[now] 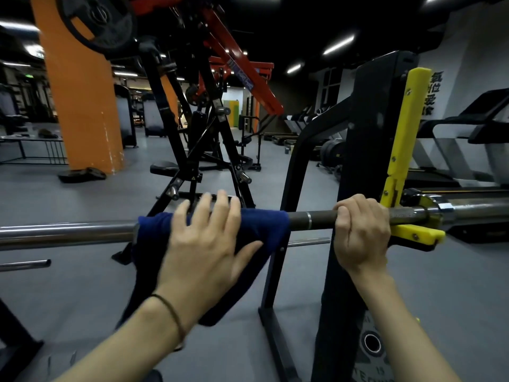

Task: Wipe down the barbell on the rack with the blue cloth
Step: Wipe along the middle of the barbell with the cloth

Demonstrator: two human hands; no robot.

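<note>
Cloth [264, 224] draped over barbell [314, 217] — left of rack upright [369, 128].

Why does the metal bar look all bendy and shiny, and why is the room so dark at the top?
In the head view, the wide lens curves the barbell and the rack post; ceiling strip lights leave bright streaks on the chrome; the ceiling itself is black, so the top looks dark. The left hand on the blue cloth is slightly blurred, the right hand sharper.
</note>
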